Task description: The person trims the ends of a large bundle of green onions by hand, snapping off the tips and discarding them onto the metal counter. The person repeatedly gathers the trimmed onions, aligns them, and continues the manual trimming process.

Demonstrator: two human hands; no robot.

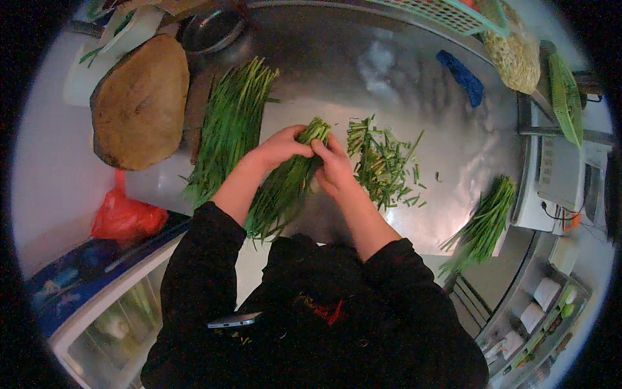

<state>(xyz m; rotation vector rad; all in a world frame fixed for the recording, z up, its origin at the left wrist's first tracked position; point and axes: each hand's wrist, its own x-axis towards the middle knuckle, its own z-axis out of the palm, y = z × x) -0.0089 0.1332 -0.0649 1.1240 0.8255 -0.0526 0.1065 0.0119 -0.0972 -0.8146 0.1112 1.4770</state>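
Both hands grip one bunch of long green leafy stalks (286, 187), probably garlic chives, near its pale cut ends. My left hand (284, 145) wraps the bunch from the left. At the right side, the thumb and fingers of my right hand (335, 163) pinch the stalk ends. The leaves trail down towards my body over the steel table (320, 63). Left of my hands lies a larger pile of the same stalks (231, 121). Close by on the right is a loose heap of short cut stalk pieces (386, 165).
Another bunch of stalks (488, 223) lies at the table's right edge. A wooden chopping block (141, 104) and a red plastic bag (126, 219) are on the left. A blue cloth (461, 78) lies at the back right, below a green plastic basket (437, 14).
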